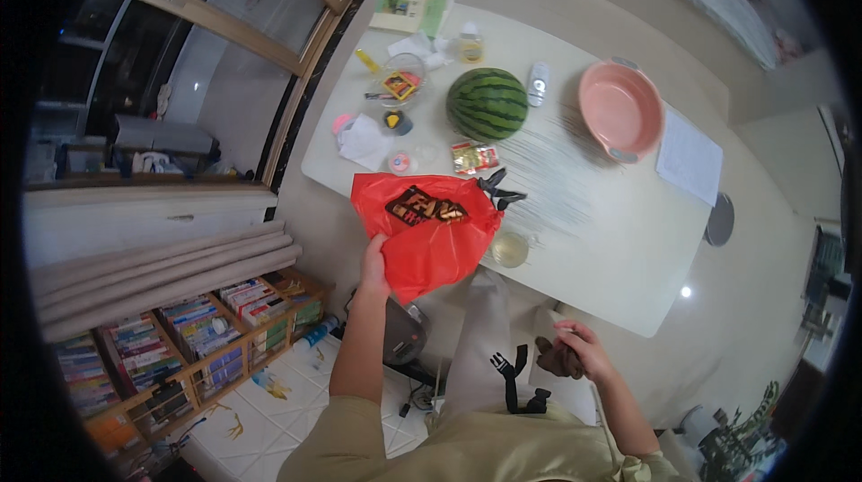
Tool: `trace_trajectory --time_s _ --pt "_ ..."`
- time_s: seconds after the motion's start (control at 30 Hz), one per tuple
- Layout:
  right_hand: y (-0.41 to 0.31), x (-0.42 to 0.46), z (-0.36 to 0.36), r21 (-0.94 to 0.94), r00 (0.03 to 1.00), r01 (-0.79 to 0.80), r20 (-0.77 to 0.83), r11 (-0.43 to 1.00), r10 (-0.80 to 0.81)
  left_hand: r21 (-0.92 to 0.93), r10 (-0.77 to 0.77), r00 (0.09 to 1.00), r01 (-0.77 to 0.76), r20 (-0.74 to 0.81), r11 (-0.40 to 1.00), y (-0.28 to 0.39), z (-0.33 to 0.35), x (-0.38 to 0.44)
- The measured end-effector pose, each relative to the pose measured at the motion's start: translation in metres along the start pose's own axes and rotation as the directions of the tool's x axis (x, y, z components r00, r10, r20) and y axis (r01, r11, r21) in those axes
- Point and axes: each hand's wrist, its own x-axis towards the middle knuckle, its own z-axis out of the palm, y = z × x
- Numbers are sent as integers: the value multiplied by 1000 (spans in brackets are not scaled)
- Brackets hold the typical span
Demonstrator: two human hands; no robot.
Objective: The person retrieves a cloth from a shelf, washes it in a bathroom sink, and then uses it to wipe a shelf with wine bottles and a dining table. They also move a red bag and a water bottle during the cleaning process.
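My left hand [376, 266] grips the lower left side of a red plastic bag [444, 246] with dark printing. The bag hangs over the near left edge of the white table [606, 266], and dark ties [500, 191] stick out at its gathered top. What the bag contains is hidden. Low at the right, in front of my lap, my right hand [586, 347] holds a crumpled brown cloth item [559, 357]; a pale cord or strip shows by its fingers. A glass cup of pale yellow liquid [510, 249] stands just right of the bag.
On the table are a watermelon [487, 105], a pink basin [621, 110], papers [690, 155], a white remote control [537, 84], a small snack packet [475, 157] and a clear bowl [402, 80]. A black buckle strap [513, 381] hangs at my waist. Bookshelves [195, 340] stand at the left.
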Motion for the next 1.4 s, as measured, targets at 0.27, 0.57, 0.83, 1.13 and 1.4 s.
trace_trajectory --time_s 0.27,0.57,0.83,1.13,1.4 --pt "-16 -42 -79 -13 964 260 66 965 -259 865 -460 749 -308 477 397 -213 111 -79" --pt "54 -117 -326 115 925 263 -314 958 -216 465 -617 423 -879 664 -102 -469 275 -172" --pt "32 -177 -441 393 995 65 -98 917 -29 489 -441 349 -833 827 258 -518 381 -195" --pt "13 -107 -620 -121 429 672 -741 731 -517 474 -293 373 -699 880 535 -675 500 -159" --pt "-17 -73 -837 -480 424 575 -518 663 -743 254 276 304 -946 912 202 -860 663 -5"
